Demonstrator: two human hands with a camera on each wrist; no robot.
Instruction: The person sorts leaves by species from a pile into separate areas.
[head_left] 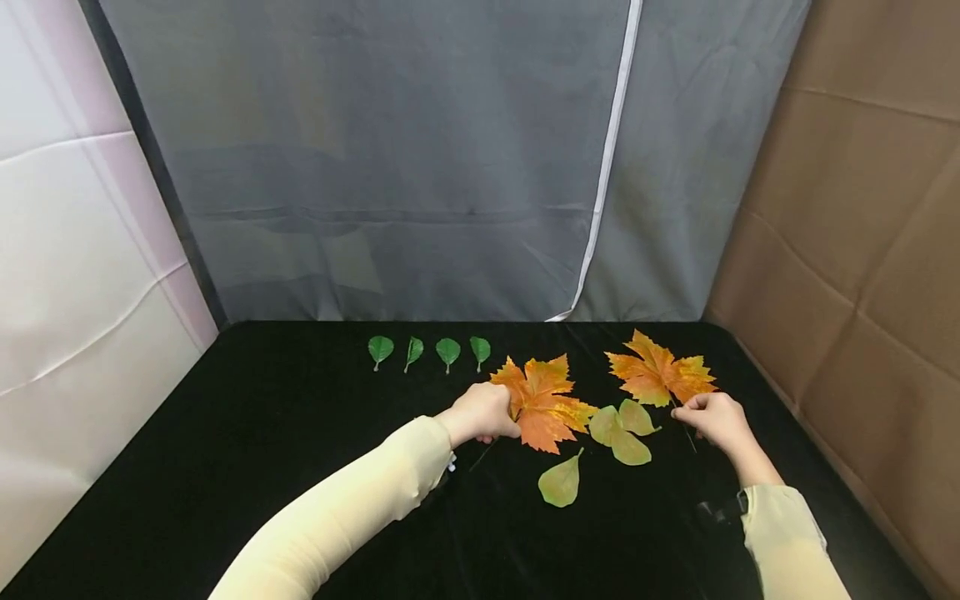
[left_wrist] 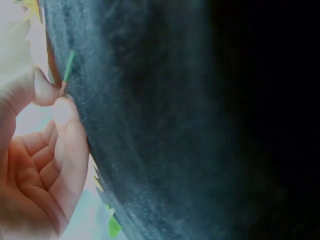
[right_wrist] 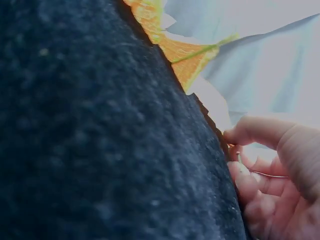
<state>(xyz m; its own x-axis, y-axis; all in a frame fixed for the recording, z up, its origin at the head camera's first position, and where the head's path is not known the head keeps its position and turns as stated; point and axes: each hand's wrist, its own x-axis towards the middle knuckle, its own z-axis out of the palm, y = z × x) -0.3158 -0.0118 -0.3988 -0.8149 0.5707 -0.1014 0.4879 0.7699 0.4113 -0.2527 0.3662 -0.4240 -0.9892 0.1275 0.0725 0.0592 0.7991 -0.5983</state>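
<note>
In the head view, an orange artificial maple leaf (head_left: 546,407) lies mid-table, and my left hand (head_left: 483,412) reaches over its left side. The left wrist view shows thumb and index finger pinching the leaf's thin stem (left_wrist: 69,69), its green end sticking out. A second orange maple leaf (head_left: 660,371) lies at the far right. My right hand (head_left: 716,418) pinches this leaf's stem (head_left: 688,437) just below the blade. Part of the same leaf (right_wrist: 187,57) shows beyond the fingers in the right wrist view. Between both maple leaves lie several yellow-green rounded leaves (head_left: 630,450).
Another yellow-green leaf (head_left: 560,483) lies alone nearer the front. Several small green leaves (head_left: 447,351) form a row near the back edge. Black cloth covers the table (head_left: 285,417). A grey curtain (head_left: 390,167) hangs behind, with a brown panel (head_left: 862,250) on the right.
</note>
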